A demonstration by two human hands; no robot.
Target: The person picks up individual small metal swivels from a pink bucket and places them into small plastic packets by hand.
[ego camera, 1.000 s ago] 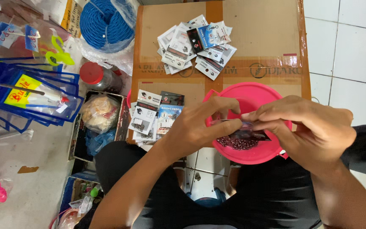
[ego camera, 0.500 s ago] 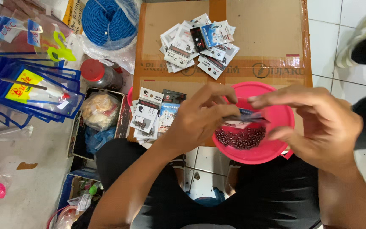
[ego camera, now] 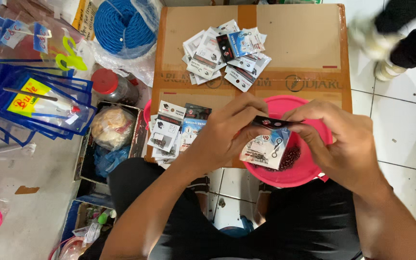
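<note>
Closest to the camera, the person's dark-clothed lap sits over a white tiled floor (ego camera: 400, 125). Just above it, the left hand (ego camera: 222, 137) and the right hand (ego camera: 343, 144) meet over a pink plastic bowl (ego camera: 309, 171); both are closed in a pinch on the dark top edge of a small clear packet (ego camera: 266, 147), which hangs between them above the bowl's near rim. The packet shows a printed card and a metal swivel inside. In the bowl lies a heap of small dark pieces (ego camera: 290, 156), too small to tell apart. The bowl rests on the near edge of a flat brown cardboard box (ego camera: 294, 43), partly overhanging it. Just left of the left hand, a stack of similar packets (ego camera: 172, 130) lies at the box's near left corner. Farther up the box, a looser pile of packets (ego camera: 229, 53) is spread out. Left of the box stand a red-lidded jar (ego camera: 114, 86), a coil of blue rope (ego camera: 123, 24) in clear plastic, and blue-edged clear bags (ego camera: 34, 101). At the far right, another person's blurred shoe (ego camera: 379, 45) is over the tiles.
</note>
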